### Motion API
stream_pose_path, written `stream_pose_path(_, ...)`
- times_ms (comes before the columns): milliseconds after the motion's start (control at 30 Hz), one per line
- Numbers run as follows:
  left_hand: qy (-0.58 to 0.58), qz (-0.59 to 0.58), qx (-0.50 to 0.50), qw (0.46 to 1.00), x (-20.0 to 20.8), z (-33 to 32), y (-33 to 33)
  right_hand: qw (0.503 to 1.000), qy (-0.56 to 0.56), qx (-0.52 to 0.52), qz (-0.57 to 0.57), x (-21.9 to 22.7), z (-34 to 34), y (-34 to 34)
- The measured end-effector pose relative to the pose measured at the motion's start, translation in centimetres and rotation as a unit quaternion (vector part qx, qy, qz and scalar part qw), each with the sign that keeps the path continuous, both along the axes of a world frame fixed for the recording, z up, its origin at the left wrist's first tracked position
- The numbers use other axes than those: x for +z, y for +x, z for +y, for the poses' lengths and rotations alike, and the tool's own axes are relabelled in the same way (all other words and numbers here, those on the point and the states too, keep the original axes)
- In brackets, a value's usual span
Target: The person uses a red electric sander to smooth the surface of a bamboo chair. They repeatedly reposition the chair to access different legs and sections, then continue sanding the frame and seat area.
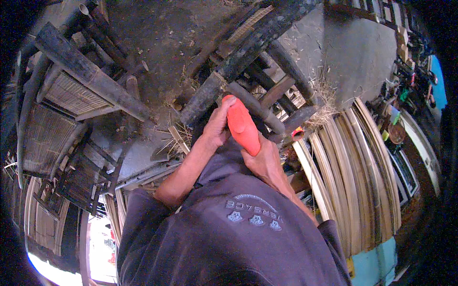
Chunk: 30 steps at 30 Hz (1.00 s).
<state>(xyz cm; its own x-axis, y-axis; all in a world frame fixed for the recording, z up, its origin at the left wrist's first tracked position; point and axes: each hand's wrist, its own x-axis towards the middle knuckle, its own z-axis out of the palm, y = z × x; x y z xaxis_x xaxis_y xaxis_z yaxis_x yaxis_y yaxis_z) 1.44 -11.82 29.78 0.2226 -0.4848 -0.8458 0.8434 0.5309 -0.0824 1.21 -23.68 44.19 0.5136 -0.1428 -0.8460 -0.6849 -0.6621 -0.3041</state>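
An orange-red object with a smooth, rounded, elongated body is held in front of my torso; it looks like a hand tool, but its exact kind does not show. My right hand is closed around its nearer end, with the fingers partly hidden beneath. Against its far end presses the thumb of my left hand, whose other fingers curl under out of sight. Just beyond both hands lies a dark bamboo frame of thick poles with shorter crosspieces. Whether the object touches the frame is unclear.
Dark bamboo chairs with slatted panels stand at the left. Long pale bamboo strips are stacked at the right. Straw-like shavings litter the floor beside the frame. A small red and yellow item sits near my right hand.
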Motion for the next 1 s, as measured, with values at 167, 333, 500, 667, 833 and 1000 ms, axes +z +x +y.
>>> stream_pose_path(167, 0.029, -0.005, 0.009, 1.0, 0.3, -0.4, 0.2, 1.0, -0.001, -0.002, 0.005, -0.1, -0.2, 0.3)
stream_pose_path(333, 0.028, 0.024, 0.066, 0.997, -2.4, -0.2, 1.4, 0.999, 0.003, 0.027, -0.02, -5.0, 0.0, -0.4)
stream_pose_path(500, 0.022, -0.015, 0.092, 0.995, -1.3, -0.3, 0.5, 0.998, 0.025, 0.052, -0.021, -4.3, -0.5, 1.0)
stream_pose_path(667, -0.06, 0.009, 0.127, 0.99, -4.1, -1.1, -1.3, 0.996, 0.037, 0.071, -0.046, -3.4, -1.0, 0.1)
stream_pose_path(833, -0.057, -0.029, 0.11, 0.992, -1.7, -0.9, -1.2, 0.996, 0.038, 0.057, -0.055, -1.5, -0.9, 0.0)
stream_pose_path(1000, -0.019, 0.027, 0.077, 0.997, 1.1, -1.1, -0.3, 0.997, 0.045, 0.046, -0.036, 0.3, -1.5, 0.2)
